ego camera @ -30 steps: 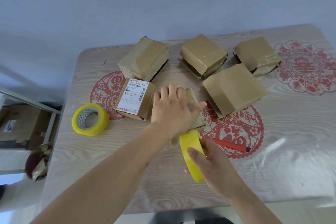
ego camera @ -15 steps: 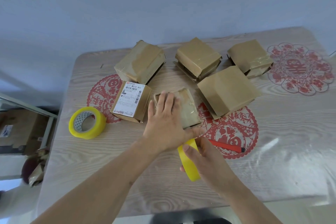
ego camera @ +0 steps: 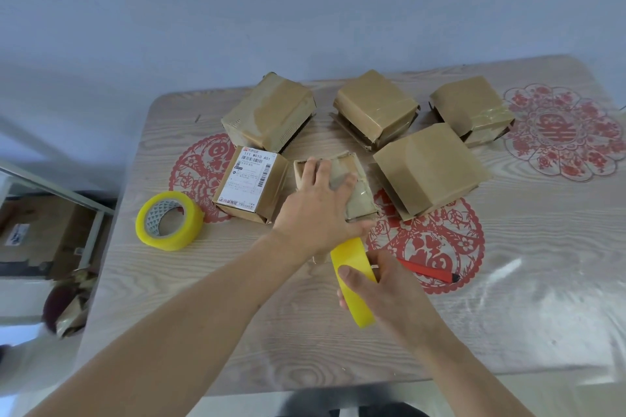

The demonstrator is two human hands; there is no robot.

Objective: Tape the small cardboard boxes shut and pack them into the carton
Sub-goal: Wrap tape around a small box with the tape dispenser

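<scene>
A small cardboard box (ego camera: 355, 193) lies near the middle of the table. My left hand (ego camera: 320, 210) rests flat on its top with fingers spread. Just below it, my right hand (ego camera: 386, 294) grips a yellow tape roll (ego camera: 352, 278) held on edge close to the box's near side. Several other small boxes surround it: one with a white label (ego camera: 250, 181) to the left, a larger plain one (ego camera: 430, 167) to the right, and three taped ones (ego camera: 271, 112) (ego camera: 374, 105) (ego camera: 472, 107) along the back.
A second yellow tape roll (ego camera: 169, 221) lies at the left of the wooden table (ego camera: 508, 298). A red cutter (ego camera: 430, 270) lies right of my right hand. Red paper cuttings (ego camera: 562, 132) decorate the top. A cardboard carton (ego camera: 40, 234) stands on the floor at left.
My left hand has slid back along the box top, uncovering more of it. The right hand with the tape roll stays close to the box's near side.
</scene>
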